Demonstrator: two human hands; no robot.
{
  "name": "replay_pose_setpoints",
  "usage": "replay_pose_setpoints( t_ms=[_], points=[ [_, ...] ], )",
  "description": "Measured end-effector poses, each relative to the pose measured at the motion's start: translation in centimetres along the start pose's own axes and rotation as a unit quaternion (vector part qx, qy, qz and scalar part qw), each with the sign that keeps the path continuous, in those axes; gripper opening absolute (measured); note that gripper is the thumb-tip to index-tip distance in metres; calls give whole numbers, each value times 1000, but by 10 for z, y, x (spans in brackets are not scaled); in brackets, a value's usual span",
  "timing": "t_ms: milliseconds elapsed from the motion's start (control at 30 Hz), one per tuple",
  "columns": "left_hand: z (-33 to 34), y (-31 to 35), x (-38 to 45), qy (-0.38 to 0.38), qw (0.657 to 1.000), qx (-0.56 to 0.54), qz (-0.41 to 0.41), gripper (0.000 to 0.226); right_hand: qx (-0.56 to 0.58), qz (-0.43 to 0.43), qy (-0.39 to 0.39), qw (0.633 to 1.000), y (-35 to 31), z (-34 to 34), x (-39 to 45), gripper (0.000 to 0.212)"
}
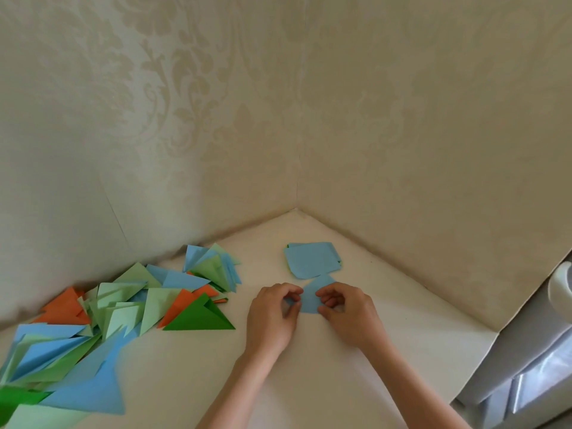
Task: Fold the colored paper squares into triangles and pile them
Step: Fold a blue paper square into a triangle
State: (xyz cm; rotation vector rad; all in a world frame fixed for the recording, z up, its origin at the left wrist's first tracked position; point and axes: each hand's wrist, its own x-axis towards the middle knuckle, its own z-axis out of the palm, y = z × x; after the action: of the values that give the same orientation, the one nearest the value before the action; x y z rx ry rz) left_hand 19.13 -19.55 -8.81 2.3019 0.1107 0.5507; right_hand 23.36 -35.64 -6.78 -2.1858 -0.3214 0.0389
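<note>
A light blue paper (311, 297), folded to a triangle, lies on the cream table between my hands. My left hand (274, 314) pinches its left corner with thumb and forefinger. My right hand (346, 311) pinches its right side, fingers curled. Just behind it sits a small stack of flat blue paper squares (312, 259), with a green edge showing underneath. A loose pile of folded triangles (123, 308) in blue, light green, dark green and orange spreads along the left wall.
The table (387, 305) fits into a corner of patterned beige walls. Its right edge drops off near a white object (561, 289) and grey surfaces at the lower right. Bare tabletop lies between the pile and my arms.
</note>
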Motion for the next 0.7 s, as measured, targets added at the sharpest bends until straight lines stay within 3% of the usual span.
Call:
replay_pose_setpoints(
  t_ms=[167, 433, 567, 700],
  points=[
    [-7, -2, -5, -15, 999, -34, -5, 35, -3, 6, -39, 999, -1, -10, -2, 11],
    [-13, 4, -10, -44, 998, -32, 17, 48, -96, -67, -8, 993, -5, 7, -6, 8],
    [-10, -1, -10, -4, 998, -32, 51, 38, -70, -93, -32, 993, -9, -7, -3, 26],
    [-9, -1, -10, -1, 999, -29, 41, 24, -52, -109, -30, 992, -4, -11, -9, 14]
  ],
)
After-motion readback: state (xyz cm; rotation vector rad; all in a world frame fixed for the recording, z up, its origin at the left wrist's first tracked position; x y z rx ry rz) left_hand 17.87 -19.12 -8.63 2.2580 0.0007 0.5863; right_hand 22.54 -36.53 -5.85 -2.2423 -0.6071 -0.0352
